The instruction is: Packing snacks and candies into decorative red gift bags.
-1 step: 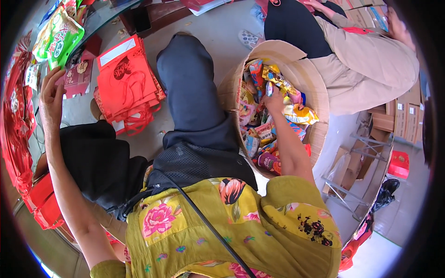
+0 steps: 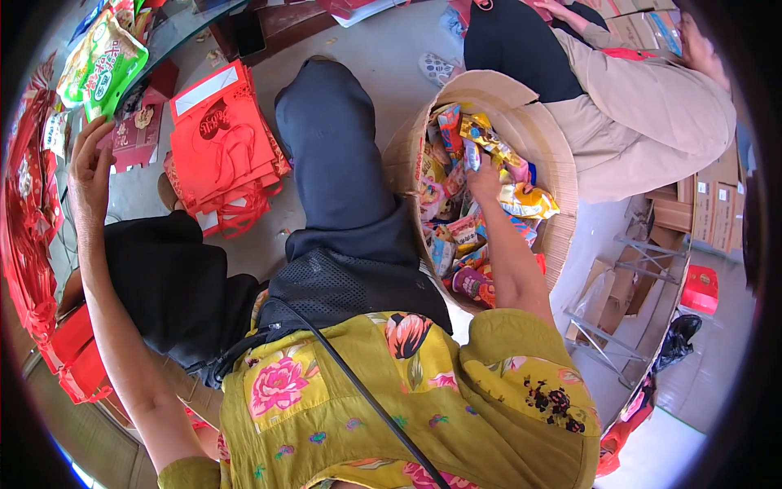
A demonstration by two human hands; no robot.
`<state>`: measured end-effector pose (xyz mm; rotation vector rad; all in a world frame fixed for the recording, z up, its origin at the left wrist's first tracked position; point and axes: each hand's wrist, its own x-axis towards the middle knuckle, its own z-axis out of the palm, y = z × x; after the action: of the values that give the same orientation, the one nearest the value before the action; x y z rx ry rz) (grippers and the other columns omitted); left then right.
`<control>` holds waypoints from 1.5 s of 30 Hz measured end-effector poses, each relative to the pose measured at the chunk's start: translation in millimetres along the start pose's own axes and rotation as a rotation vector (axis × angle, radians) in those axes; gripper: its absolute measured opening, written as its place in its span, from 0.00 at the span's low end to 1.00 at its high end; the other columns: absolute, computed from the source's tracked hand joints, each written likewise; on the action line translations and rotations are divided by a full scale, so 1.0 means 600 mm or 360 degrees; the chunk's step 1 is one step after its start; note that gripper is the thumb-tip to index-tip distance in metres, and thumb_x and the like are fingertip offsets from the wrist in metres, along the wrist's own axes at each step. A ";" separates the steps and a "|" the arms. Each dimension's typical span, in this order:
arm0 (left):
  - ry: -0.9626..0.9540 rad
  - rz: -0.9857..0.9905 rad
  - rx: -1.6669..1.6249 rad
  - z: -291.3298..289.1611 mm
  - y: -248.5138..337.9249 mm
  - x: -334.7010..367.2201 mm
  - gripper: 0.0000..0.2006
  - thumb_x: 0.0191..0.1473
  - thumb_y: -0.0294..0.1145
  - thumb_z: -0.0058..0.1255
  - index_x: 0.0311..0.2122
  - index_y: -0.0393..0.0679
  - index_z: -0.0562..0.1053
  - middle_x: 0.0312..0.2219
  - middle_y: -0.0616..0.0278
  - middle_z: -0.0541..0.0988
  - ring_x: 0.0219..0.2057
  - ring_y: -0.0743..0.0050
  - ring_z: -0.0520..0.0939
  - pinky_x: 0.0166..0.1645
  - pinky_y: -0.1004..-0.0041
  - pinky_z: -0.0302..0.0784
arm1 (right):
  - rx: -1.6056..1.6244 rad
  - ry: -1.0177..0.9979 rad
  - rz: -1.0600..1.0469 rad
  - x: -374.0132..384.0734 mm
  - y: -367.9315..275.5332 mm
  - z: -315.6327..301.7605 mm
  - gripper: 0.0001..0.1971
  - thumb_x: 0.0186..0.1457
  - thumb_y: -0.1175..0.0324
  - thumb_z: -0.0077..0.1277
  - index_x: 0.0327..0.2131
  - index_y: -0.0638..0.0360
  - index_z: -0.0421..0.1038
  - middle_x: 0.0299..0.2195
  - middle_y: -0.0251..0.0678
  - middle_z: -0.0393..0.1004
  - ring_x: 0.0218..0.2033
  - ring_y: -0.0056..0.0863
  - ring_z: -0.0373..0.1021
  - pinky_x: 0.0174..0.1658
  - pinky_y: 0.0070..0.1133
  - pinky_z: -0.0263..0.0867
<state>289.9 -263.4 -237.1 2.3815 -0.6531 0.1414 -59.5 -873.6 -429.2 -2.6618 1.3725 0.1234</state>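
My right hand (image 2: 485, 181) reaches into a round cardboard drum (image 2: 558, 236) with its fingers closed on a small pale-blue snack packet (image 2: 471, 155). Around it lie many loose snacks, among them a yellow packet (image 2: 481, 129), a white-and-yellow packet (image 2: 528, 201) and a purple tub (image 2: 470, 283). At the far left my left hand (image 2: 91, 167) is raised, its fingers stretched out and thumb apart. Its fingertips are at the lower corner of a green snack bag (image 2: 104, 69); whether they touch it I cannot tell.
Flat red gift bags (image 2: 220, 143) are stacked on the floor left of my knee. More red bags (image 2: 32, 269) hang at the far left. Another person in beige trousers (image 2: 643, 122) sits beyond the drum. Cartons (image 2: 721, 216) and a metal-legged frame (image 2: 607, 346) stand to the right.
My right hand has shifted very slightly within the drum, and the pale-blue packet has turned a little with it. My left hand stays in place.
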 end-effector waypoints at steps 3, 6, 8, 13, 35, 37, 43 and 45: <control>-0.0039 -0.0028 0.0037 -0.002 0.001 0.000 0.14 0.61 0.27 0.47 0.52 0.45 0.74 0.53 0.62 0.72 0.34 0.81 0.77 0.38 0.80 0.77 | -0.0028 0.0001 -0.0098 0.003 0.018 -0.003 0.22 0.46 0.65 0.52 0.48 0.52 0.65 0.43 0.50 0.71 0.45 0.53 0.68 0.47 0.41 0.65; -0.0070 -0.0052 0.0009 -0.003 0.002 -0.001 0.14 0.61 0.27 0.47 0.51 0.45 0.74 0.54 0.62 0.71 0.36 0.79 0.77 0.39 0.79 0.76 | -0.0018 0.0023 -0.0150 0.007 0.029 0.000 0.18 0.47 0.67 0.50 0.45 0.53 0.67 0.42 0.49 0.71 0.44 0.52 0.69 0.46 0.41 0.65; -0.0064 -0.0027 0.0033 -0.004 0.002 -0.001 0.14 0.60 0.27 0.47 0.51 0.45 0.74 0.54 0.62 0.71 0.36 0.78 0.77 0.39 0.79 0.76 | 0.0006 0.0040 -0.0166 0.007 0.035 0.001 0.17 0.47 0.67 0.50 0.44 0.53 0.68 0.42 0.48 0.72 0.44 0.51 0.69 0.46 0.41 0.65; -0.0075 -0.0001 0.0014 -0.003 0.001 0.000 0.14 0.60 0.26 0.47 0.51 0.44 0.73 0.54 0.61 0.71 0.36 0.77 0.77 0.41 0.79 0.75 | 0.0317 0.0322 -0.0383 0.006 0.048 -0.030 0.18 0.46 0.72 0.52 0.44 0.57 0.70 0.40 0.45 0.75 0.43 0.49 0.70 0.45 0.39 0.66; 0.0019 0.0008 -0.0151 0.000 0.038 -0.012 0.16 0.50 0.18 0.50 0.45 0.42 0.75 0.51 0.58 0.72 0.41 0.68 0.79 0.39 0.74 0.76 | 0.2638 -0.0315 -0.0038 -0.025 -0.079 -0.350 0.23 0.55 0.72 0.52 0.55 0.63 0.63 0.48 0.40 0.72 0.48 0.33 0.71 0.52 0.30 0.68; 0.0064 0.0028 -0.0150 0.000 0.046 -0.014 0.15 0.49 0.17 0.51 0.43 0.41 0.75 0.49 0.58 0.72 0.40 0.67 0.79 0.38 0.73 0.76 | 0.2808 -0.0420 -0.0015 -0.025 -0.103 -0.372 0.22 0.57 0.69 0.51 0.55 0.62 0.63 0.48 0.39 0.72 0.49 0.34 0.70 0.53 0.33 0.67; 0.0097 0.0051 -0.0143 -0.004 0.063 -0.018 0.14 0.49 0.18 0.50 0.43 0.40 0.74 0.50 0.57 0.71 0.32 0.69 0.79 0.37 0.73 0.75 | 0.3070 -0.0751 -0.0214 -0.003 -0.231 -0.422 0.23 0.58 0.71 0.49 0.56 0.63 0.61 0.52 0.40 0.71 0.52 0.34 0.68 0.57 0.36 0.63; 0.0088 0.0003 -0.0120 -0.005 0.065 -0.019 0.14 0.48 0.18 0.51 0.42 0.40 0.74 0.51 0.57 0.71 0.36 0.62 0.80 0.39 0.70 0.76 | 0.3104 -0.0802 -0.0384 0.015 -0.293 -0.426 0.22 0.59 0.71 0.48 0.56 0.63 0.62 0.52 0.40 0.70 0.52 0.34 0.68 0.57 0.34 0.63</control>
<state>261.2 -282.8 -215.6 2.2965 -0.6236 0.1798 90.7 -822.7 -162.5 -0.9363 0.3568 -0.3599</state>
